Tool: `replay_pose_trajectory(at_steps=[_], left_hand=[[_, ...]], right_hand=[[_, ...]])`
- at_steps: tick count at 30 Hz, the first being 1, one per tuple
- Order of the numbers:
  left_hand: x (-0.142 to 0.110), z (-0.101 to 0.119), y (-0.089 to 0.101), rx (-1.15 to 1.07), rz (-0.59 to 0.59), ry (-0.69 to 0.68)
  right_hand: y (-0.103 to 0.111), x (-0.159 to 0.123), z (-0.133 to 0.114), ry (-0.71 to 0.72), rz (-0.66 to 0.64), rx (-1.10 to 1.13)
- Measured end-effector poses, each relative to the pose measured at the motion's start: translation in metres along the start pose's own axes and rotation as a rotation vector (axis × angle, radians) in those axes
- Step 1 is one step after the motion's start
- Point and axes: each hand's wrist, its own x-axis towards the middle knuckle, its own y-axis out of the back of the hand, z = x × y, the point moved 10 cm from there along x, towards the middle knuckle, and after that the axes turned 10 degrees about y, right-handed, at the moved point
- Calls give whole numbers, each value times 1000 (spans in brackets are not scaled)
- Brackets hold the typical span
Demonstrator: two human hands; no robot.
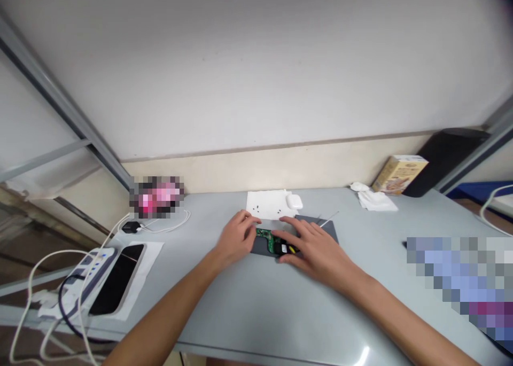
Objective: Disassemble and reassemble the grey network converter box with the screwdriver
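Note:
A green circuit board (265, 233) sits on a dark grey flat piece (261, 246) in the middle of the table. My left hand (237, 239) has curled fingers and a thumb closed at the board's left end. From the right, my right hand (316, 251) spans the board, thumb at the near edge and a fingertip on the far part. Between its fingers shows a black part (282, 248) with a white label and a bit of yellow. My right hand covers the board's right end. Behind it lies a dark grey flat sheet (326, 228).
White paper (266, 197) with several small dark bits lies behind the board, a white rounded case (294, 201) on its edge. Left are a phone (118, 280), power strip (86, 280) and loose cables. A yellow box (401, 174) and tissues (377, 201) stand back right.

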Motion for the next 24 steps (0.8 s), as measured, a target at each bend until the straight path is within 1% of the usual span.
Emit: replay_pose_trajectory(at_steps=[2,3,5,9,11,15,19,22,24], left_hand=[[-3,10,2,7,-2,-62],[-5,16,0,19,-23,-94],[-9,25,-7,56,-90,-149],[-19,38,-25,131,-220,-229],[-20,40,-31,149,-247,-232],[-19,35,-37,144,-272,-189],[-18,31,-37,124,-256,-169],[-17,30,-36,129,-242,-156],[-16,31,-35,120,-245,-143]], right_hand=[[4,-10,7,-50,45,-31],[6,-15,11,-84,58,-54],[8,-27,16,-135,78,-114],[8,-41,16,-131,64,-154],[10,-46,16,-130,73,-151],[14,-51,17,-132,80,-122],[22,-53,19,-143,84,-71],[35,-49,21,-149,109,-47],[50,-44,25,-177,162,-53]])
